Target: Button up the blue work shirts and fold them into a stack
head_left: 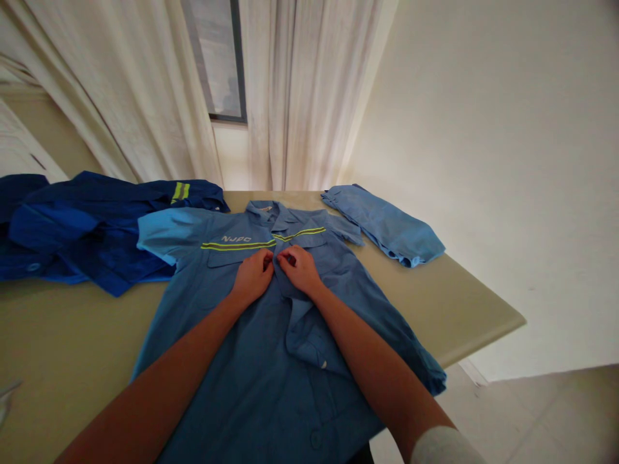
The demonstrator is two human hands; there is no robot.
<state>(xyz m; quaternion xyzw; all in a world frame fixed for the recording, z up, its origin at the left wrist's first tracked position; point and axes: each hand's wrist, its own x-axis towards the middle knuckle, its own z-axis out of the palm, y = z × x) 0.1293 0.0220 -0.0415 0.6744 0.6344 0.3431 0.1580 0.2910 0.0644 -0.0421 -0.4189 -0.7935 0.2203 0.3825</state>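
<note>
Just under the two grips, a blue shirt [242, 386] lies flat on the counter [435, 303], spread so both can reach its front. The left grip [254, 275] pinches one front edge; the right grip [298, 267] pinches the other. They are close together because the edges meet there. Below the right grip, a loose flap [307, 335] curls over. Dark clothes [111, 203] lie left of the grips, and a folded cloth [387, 225] lies right.
</note>
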